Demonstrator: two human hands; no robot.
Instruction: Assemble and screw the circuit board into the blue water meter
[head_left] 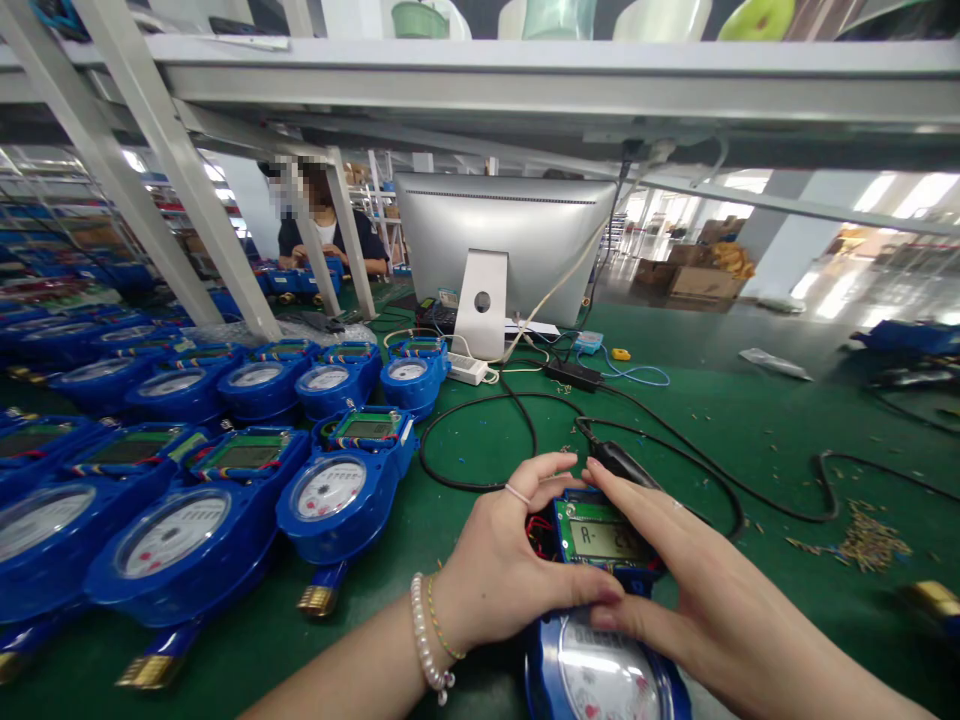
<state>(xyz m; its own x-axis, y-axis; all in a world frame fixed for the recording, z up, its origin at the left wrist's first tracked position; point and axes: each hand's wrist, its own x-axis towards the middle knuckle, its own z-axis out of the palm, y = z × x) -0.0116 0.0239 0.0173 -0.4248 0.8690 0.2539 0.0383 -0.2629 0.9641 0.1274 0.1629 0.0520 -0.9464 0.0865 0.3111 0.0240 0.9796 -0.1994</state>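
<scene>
Head | blue meter (592,645), green board (579,512), clear dial (611,685) | left fingers (581,584), right fingers (626,492) clasp it

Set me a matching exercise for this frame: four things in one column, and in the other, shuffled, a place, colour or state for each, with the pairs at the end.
Things
1. Held meter
2. Monitor
3. Heap of small pieces
4. Left hand

Descriptions
A. On the green table, to the right of the right hand
B. Has a beaded bracelet at its wrist
C. Blue casing, with characters on its display
D. Silver, its back facing the camera

Right pairs: 1-C, 2-D, 3-A, 4-B
</scene>
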